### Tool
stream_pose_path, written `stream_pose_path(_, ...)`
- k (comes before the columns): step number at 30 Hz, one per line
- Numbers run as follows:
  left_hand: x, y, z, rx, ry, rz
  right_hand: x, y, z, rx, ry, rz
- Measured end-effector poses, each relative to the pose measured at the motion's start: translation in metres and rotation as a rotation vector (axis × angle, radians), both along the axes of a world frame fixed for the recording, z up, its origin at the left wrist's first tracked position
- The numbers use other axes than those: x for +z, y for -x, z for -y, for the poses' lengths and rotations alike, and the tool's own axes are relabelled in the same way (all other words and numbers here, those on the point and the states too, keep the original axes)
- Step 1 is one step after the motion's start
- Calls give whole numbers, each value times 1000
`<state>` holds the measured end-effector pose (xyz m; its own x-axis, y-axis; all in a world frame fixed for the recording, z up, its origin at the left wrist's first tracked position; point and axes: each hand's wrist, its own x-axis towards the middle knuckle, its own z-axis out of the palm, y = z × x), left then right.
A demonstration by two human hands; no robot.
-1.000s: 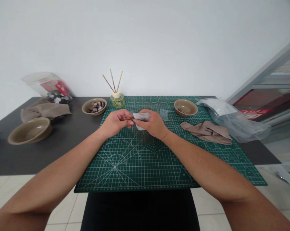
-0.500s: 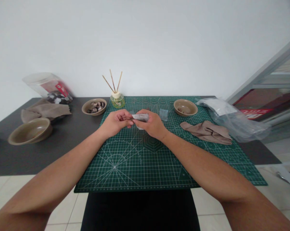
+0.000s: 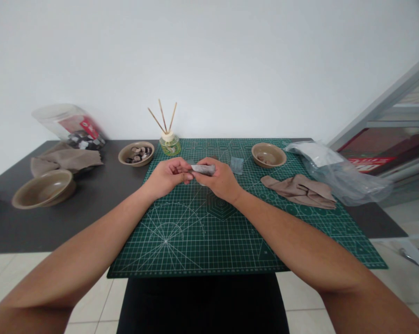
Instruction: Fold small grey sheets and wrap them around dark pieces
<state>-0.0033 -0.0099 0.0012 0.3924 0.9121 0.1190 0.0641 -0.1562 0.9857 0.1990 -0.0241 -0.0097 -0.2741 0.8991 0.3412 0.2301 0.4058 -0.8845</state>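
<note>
Both my hands meet over the far middle of the green cutting mat (image 3: 209,232). My left hand (image 3: 167,176) and my right hand (image 3: 220,178) are closed, pinching a small grey-white sachet (image 3: 203,169) between their fingertips. The sachet lies nearly flat, its long side across my view. A second small clear packet (image 3: 236,164) lies on the mat just beyond my right hand.
A reed diffuser (image 3: 169,141) stands at the mat's far left corner. One tan bowl (image 3: 136,153) holds small pieces; another bowl (image 3: 268,154) sits far right, a third (image 3: 44,188) at left. Beige cloths (image 3: 299,190) (image 3: 65,159), a tipped clear jar (image 3: 68,125) and a plastic bag (image 3: 338,174) lie around.
The sachet has been turned or folded flatter between my fingers; its white lower part no longer shows. My hands stay in the same place.
</note>
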Motion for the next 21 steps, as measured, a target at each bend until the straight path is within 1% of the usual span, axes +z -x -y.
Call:
stream_pose_path(3, 0, 0, -1, 2, 0, 7, 2, 0, 0, -1, -25, 11)
stream_pose_path(9, 0, -1, 0, 5, -19, -4, 4, 0, 1, 13, 6, 20)
stream_pose_path(15, 0, -1, -1, 5, -60, 13, 3, 1, 1, -17, -22, -16)
stream_pose_path(18, -1, -1, -2, 29, -143, 32, -1, 1, -2, -56, -13, -38)
stream_pose_path(21, -3, -1, -3, 12, -181, 34, -5, 1, -7, -123, 12, -53)
